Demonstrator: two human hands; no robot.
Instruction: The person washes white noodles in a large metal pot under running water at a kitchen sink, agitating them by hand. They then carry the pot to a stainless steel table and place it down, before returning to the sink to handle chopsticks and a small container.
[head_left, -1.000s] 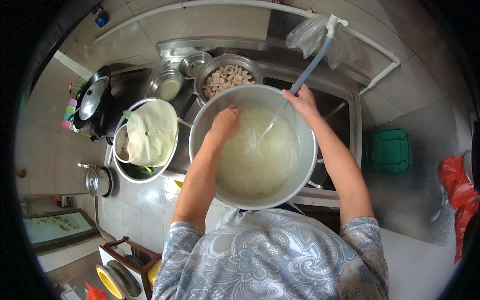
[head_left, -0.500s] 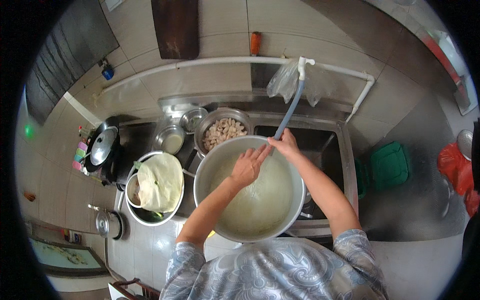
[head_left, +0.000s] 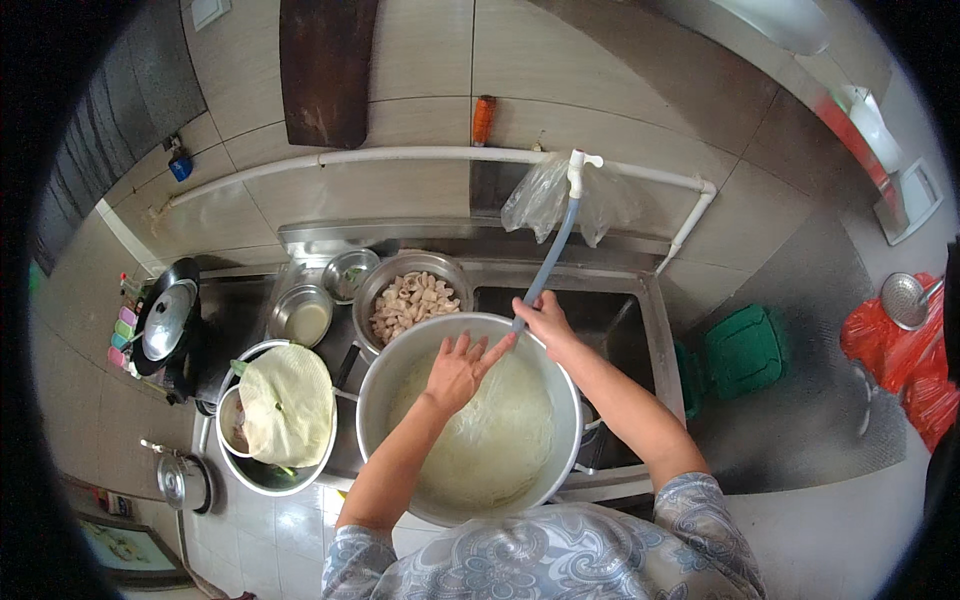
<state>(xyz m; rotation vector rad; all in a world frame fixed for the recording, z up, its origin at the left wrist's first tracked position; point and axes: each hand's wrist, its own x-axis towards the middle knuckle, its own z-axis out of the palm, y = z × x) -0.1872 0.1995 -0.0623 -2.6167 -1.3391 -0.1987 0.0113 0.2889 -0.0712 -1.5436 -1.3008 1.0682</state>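
Note:
A grey hose [head_left: 549, 258] runs down from the white tap [head_left: 577, 172] to the far rim of a large metal pot [head_left: 372, 398]. My right hand [head_left: 547, 322] grips the hose near its lower end. Over the pot's far part, my left hand [head_left: 463, 372] holds nothing and has its fingers spread. Its index finger reaches to the hose end, but whether they touch is unclear. Cloudy pale liquid [head_left: 490, 440] fills part of the pot, and its surface looks streaked. The hose mouth is mostly hidden by my fingers.
Behind the pot stands a metal basin [head_left: 374, 290] of pale chopped pieces, with two small bowls [head_left: 302, 315] beside it. A large bowl [head_left: 327, 452] with a pale cloth-like sheet [head_left: 288, 402] is at left. The sink [head_left: 610, 335] lies right, a lidded wok [head_left: 170, 320] far left.
My left hand's fingers have spread apart from closer together. My right hand keeps its hold on the hose. The whole view has shifted, so the scene sits lower and more to the left.

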